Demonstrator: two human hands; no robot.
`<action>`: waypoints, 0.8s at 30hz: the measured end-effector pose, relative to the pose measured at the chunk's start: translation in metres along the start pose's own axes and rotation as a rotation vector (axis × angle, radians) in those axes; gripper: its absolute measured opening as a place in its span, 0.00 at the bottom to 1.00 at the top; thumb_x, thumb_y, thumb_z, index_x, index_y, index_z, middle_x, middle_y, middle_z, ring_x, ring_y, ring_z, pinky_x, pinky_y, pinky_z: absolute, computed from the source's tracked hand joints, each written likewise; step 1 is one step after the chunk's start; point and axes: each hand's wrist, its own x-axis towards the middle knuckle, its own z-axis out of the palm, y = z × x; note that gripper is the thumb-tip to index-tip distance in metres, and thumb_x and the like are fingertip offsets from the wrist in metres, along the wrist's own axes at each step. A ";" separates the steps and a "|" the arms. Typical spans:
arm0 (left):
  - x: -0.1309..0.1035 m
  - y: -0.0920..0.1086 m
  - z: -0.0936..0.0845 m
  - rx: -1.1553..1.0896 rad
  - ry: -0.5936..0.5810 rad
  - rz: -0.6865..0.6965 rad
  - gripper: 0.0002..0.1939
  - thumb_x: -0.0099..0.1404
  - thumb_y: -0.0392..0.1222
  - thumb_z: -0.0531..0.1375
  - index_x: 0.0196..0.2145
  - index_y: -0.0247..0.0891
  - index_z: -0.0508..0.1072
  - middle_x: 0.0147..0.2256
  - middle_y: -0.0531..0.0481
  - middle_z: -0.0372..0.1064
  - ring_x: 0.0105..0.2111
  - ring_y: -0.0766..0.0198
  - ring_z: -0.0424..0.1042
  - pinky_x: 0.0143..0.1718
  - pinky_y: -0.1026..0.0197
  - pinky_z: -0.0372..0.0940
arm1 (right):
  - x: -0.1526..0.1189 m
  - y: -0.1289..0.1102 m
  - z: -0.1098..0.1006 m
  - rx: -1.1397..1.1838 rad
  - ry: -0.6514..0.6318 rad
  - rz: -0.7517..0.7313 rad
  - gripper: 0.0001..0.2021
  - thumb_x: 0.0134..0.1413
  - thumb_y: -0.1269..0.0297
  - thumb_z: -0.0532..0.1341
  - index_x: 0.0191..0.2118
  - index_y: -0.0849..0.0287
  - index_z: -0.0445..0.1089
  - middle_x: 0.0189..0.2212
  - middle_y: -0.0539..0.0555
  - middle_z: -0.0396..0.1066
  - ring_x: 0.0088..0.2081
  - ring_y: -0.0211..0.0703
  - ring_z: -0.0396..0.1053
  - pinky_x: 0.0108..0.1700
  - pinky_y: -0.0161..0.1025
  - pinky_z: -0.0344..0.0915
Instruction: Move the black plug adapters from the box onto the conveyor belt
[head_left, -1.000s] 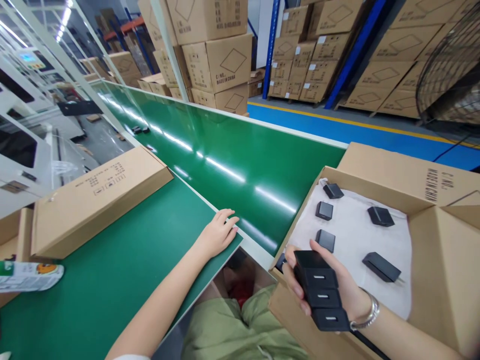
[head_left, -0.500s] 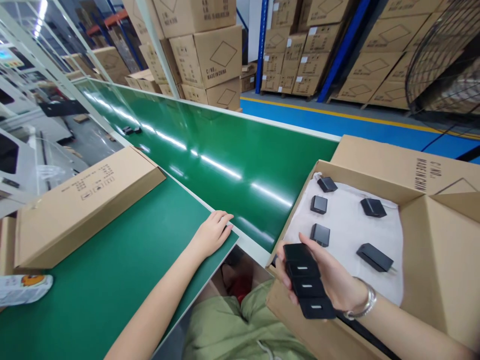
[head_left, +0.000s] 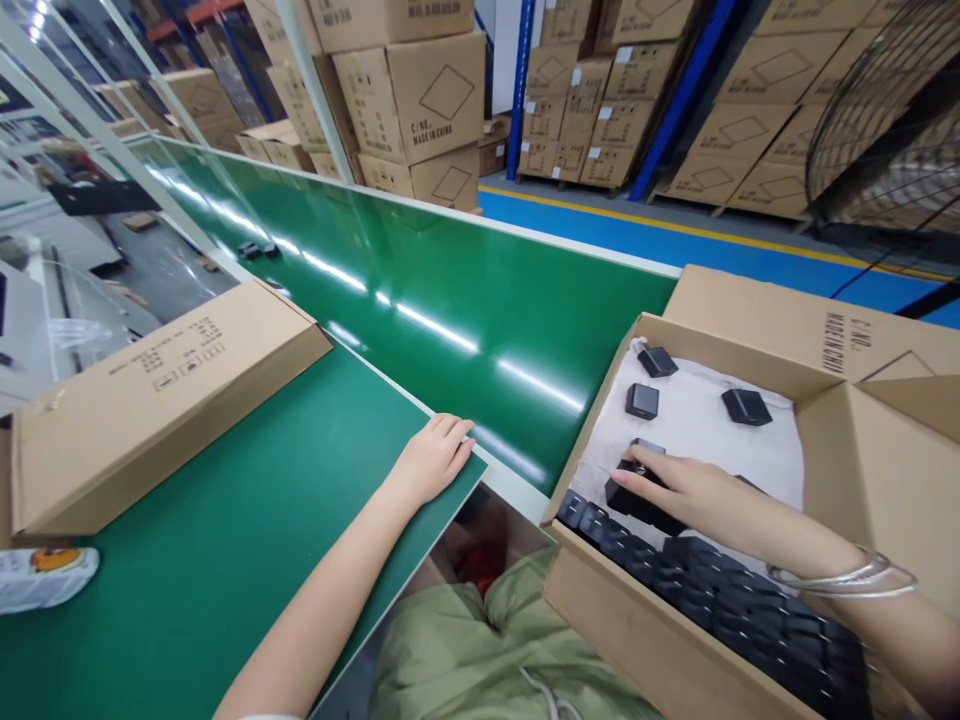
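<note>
My left hand [head_left: 433, 457] lies on the corner of the green tabletop [head_left: 300, 480], fingers outstretched over its pale edge and holding nothing. Inside an open cardboard box [head_left: 600, 600] on the right, my right hand [head_left: 679, 487] grips black power adapters [head_left: 628, 497] low over a white liner [head_left: 697, 400]. How many it holds is partly hidden by the fingers. Closely packed black adapters [head_left: 750, 600] fill the near side of the box in rows. Farther back, a loose adapter [head_left: 643, 400] and a few others lie scattered on the liner.
Beyond the tabletop runs a green conveyor belt [head_left: 420, 270], with small black items [head_left: 259, 250] at its far left. A closed carton [head_left: 165, 400] and a printed packet [head_left: 52, 578] sit on the left. Stacked cartons [head_left: 420, 100] and a fan [head_left: 885, 130] stand behind.
My right hand has turned over and lowered the stack of adapters into the box, uncovering the packed rows. My left hand stays at the table corner.
</note>
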 end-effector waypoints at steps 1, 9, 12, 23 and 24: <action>0.000 0.000 0.000 -0.001 -0.002 0.000 0.16 0.71 0.42 0.44 0.46 0.37 0.68 0.41 0.43 0.69 0.46 0.56 0.68 0.50 0.52 0.65 | -0.001 0.000 0.001 -0.011 -0.019 -0.001 0.26 0.57 0.38 0.45 0.46 0.53 0.65 0.39 0.56 0.72 0.39 0.53 0.70 0.39 0.44 0.64; 0.001 -0.001 0.004 0.024 -0.003 0.006 0.16 0.71 0.42 0.44 0.46 0.38 0.68 0.41 0.44 0.69 0.47 0.57 0.67 0.51 0.52 0.65 | 0.001 0.001 0.004 -0.087 -0.164 -0.039 0.22 0.57 0.40 0.46 0.38 0.53 0.63 0.29 0.55 0.70 0.33 0.53 0.70 0.35 0.43 0.60; 0.000 -0.002 0.005 0.023 0.005 0.015 0.16 0.71 0.42 0.44 0.45 0.37 0.69 0.40 0.44 0.69 0.46 0.57 0.68 0.50 0.53 0.65 | -0.001 0.002 0.009 -0.121 -0.174 -0.024 0.22 0.59 0.40 0.45 0.38 0.54 0.62 0.30 0.55 0.71 0.34 0.54 0.70 0.36 0.45 0.61; 0.000 -0.003 0.007 -0.021 0.028 0.004 0.15 0.71 0.41 0.45 0.41 0.38 0.71 0.37 0.45 0.70 0.44 0.57 0.67 0.50 0.53 0.65 | -0.022 0.025 0.026 0.008 -0.050 -0.200 0.31 0.60 0.41 0.41 0.56 0.55 0.63 0.55 0.59 0.64 0.51 0.57 0.66 0.53 0.53 0.61; 0.000 -0.004 0.007 -0.025 0.028 0.003 0.15 0.71 0.41 0.45 0.40 0.38 0.71 0.37 0.45 0.71 0.44 0.58 0.67 0.50 0.53 0.65 | -0.022 0.029 0.026 0.021 -0.045 -0.233 0.32 0.59 0.41 0.40 0.58 0.56 0.62 0.57 0.59 0.62 0.54 0.56 0.63 0.56 0.54 0.59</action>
